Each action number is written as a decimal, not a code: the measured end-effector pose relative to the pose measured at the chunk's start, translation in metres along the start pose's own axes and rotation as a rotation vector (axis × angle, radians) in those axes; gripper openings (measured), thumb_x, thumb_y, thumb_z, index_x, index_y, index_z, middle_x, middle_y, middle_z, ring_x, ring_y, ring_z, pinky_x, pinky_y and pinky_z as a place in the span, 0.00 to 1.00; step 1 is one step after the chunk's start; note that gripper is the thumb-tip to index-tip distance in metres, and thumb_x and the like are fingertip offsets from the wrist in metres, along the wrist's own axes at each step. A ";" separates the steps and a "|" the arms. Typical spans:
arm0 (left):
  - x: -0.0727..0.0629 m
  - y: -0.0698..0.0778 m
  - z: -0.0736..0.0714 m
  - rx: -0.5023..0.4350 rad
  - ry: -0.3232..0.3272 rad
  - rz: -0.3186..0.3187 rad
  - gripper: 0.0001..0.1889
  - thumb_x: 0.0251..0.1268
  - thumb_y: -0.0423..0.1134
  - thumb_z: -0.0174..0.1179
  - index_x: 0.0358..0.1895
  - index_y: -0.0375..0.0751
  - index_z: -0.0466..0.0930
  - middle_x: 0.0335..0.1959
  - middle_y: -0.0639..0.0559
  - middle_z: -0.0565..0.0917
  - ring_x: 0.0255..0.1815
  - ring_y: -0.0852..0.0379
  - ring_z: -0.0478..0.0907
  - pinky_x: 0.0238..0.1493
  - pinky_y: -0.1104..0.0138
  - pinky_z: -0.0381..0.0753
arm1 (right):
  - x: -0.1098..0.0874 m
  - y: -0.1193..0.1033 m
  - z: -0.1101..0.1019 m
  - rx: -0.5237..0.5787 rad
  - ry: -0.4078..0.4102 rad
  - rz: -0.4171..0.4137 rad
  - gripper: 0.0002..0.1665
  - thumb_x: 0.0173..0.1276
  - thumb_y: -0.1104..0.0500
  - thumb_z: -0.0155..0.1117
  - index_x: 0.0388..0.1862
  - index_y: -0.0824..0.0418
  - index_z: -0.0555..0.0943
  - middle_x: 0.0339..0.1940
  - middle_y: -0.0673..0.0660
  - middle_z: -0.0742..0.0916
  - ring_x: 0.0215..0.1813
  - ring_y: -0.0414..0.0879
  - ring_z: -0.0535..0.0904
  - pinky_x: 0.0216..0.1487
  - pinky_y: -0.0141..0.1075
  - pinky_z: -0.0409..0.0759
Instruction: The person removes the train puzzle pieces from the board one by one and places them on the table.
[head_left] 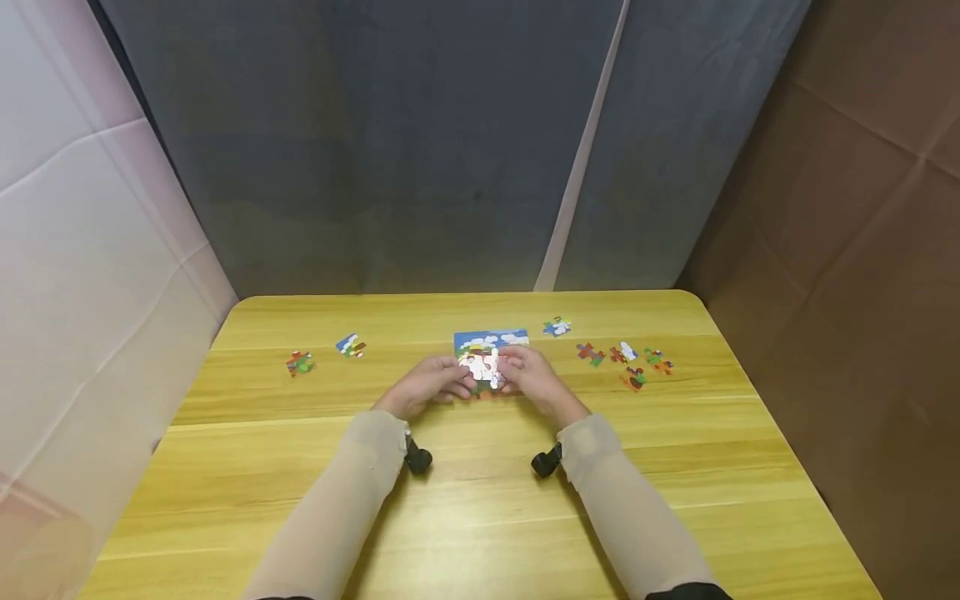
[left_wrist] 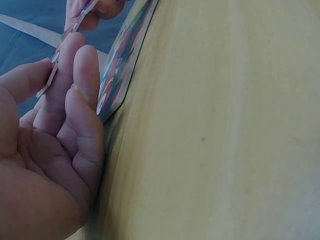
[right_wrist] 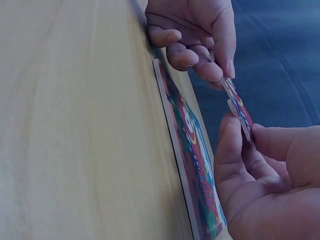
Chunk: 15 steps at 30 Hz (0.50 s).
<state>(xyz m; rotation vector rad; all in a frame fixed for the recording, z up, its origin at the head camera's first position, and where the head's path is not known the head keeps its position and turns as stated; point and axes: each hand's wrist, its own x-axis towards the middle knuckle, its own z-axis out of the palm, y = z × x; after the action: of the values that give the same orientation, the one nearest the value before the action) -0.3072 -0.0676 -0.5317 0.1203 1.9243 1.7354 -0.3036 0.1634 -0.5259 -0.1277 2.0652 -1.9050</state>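
Note:
My left hand and right hand meet over the middle of the table, both gripping jigsaw puzzle pieces. In the right wrist view these pieces meet edge to edge between the two hands, tilted and raised off the table. The left thumb and index finger pinch one end; the right thumb and fingers pinch the other. Right below them lies a flat, thick-edged picture board with blue sky and white clouds. Glare whitens the held pieces in the head view, and they and the hands cover the board's lower part.
Loose puzzle pieces lie left of the board, one green and red, another blue and white. Several more are scattered at right, including a blue-white piece and a red-green piece. A grey curtain hangs behind the wooden table.

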 end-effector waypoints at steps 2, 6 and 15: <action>0.000 0.000 0.000 0.000 -0.002 0.000 0.13 0.78 0.43 0.57 0.49 0.36 0.82 0.42 0.47 0.89 0.39 0.55 0.86 0.39 0.66 0.81 | 0.000 0.000 0.001 0.003 0.006 0.002 0.27 0.77 0.68 0.58 0.72 0.70 0.69 0.43 0.61 0.86 0.30 0.43 0.80 0.33 0.31 0.83; 0.000 0.001 0.000 -0.012 -0.008 0.005 0.15 0.77 0.43 0.57 0.52 0.34 0.81 0.41 0.47 0.89 0.39 0.55 0.86 0.40 0.67 0.82 | 0.001 0.001 0.002 -0.005 0.013 -0.009 0.27 0.77 0.68 0.56 0.72 0.72 0.67 0.44 0.65 0.86 0.30 0.43 0.80 0.32 0.29 0.82; 0.000 -0.002 -0.002 -0.021 -0.049 0.015 0.14 0.77 0.38 0.56 0.55 0.31 0.80 0.39 0.50 0.89 0.40 0.57 0.84 0.40 0.69 0.81 | 0.003 0.004 0.002 -0.026 0.007 -0.020 0.26 0.77 0.69 0.56 0.72 0.71 0.69 0.43 0.62 0.86 0.31 0.42 0.79 0.34 0.31 0.81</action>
<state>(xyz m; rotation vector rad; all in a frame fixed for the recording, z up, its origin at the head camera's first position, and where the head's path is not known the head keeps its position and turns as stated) -0.3079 -0.0700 -0.5333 0.1688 1.8741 1.7456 -0.3050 0.1612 -0.5300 -0.1488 2.1012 -1.8934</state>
